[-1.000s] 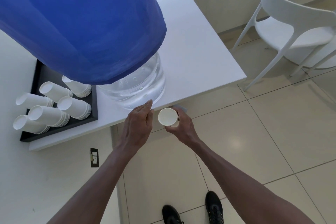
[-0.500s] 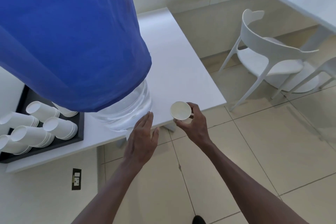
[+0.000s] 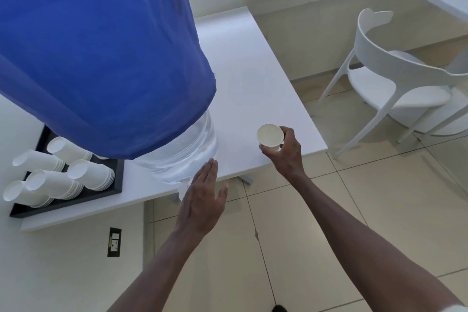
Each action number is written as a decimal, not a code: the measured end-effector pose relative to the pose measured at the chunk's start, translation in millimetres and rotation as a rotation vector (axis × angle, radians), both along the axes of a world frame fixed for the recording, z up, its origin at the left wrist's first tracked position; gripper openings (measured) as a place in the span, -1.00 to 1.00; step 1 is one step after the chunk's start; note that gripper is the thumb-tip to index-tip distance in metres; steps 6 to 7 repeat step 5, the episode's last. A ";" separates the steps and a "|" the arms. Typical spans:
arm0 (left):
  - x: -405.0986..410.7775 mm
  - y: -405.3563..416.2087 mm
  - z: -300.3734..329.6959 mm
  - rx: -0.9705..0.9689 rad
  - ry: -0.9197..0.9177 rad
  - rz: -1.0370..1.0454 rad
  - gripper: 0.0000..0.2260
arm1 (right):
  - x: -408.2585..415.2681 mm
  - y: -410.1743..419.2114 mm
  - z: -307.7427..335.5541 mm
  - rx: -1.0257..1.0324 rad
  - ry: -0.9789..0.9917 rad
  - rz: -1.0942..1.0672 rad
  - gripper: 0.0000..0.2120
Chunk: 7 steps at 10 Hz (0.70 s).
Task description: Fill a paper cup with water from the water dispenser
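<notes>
step: getting water | right grip: we hold the paper cup upright, ready to catch water | left grip: open, empty, near the water dispenser left of our cup, maybe for the tap

Open tabletop to the right, crowded to the left

The water dispenser (blue-covered, bulky) blocks the table's left side, with stacked cups on a black tray just beyond it. Right of the dispenser the white surface lies bare up to the edge; a white chair stands well apart.
</notes>
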<state>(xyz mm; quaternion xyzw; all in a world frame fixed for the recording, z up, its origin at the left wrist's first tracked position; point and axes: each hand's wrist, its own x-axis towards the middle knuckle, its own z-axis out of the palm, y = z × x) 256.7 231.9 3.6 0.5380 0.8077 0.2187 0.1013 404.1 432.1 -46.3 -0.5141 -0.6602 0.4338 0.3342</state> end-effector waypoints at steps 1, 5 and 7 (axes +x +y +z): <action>-2.0 -4.4 -3.1 0.009 -0.001 0.002 -0.42 | -4.5 6.0 -5.0 -0.015 0.000 -0.005 -0.34; -9.5 -23.1 9.3 0.031 -0.008 0.058 -0.41 | -9.2 7.0 -5.9 -0.046 -0.067 0.050 -0.14; -9.5 -23.1 9.3 0.031 -0.008 0.058 -0.41 | -9.2 7.0 -5.9 -0.046 -0.067 0.050 -0.14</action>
